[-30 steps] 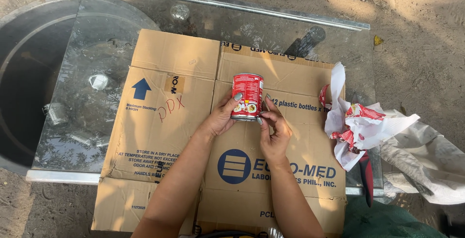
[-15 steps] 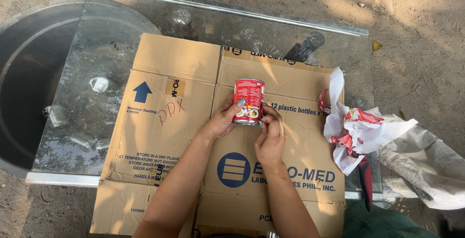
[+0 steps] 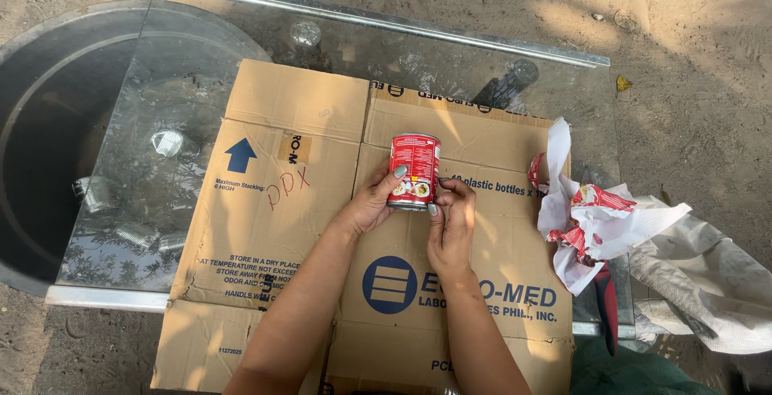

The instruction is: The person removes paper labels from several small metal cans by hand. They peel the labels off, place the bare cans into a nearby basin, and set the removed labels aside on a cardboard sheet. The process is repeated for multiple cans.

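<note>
Red-labelled tin can [image 3: 415, 171] stands upright on flattened cardboard [image 3: 305, 226], near its middle, left hand [image 3: 371, 202] wrapped around its side, right hand [image 3: 450, 222] pinching the lower edge; a firm, steady left-hand hold would keep it from tipping.

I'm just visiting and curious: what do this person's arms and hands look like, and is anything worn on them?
Both forearms are bare as far as the picture shows: no sleeves, gloves, watch or bracelets in view. The left hand and right hand have neat nails painted a pale grey-green. No rings can be made out. The arms come in from the bottom edge, so the upper arms and any shirt are out of view.
</note>
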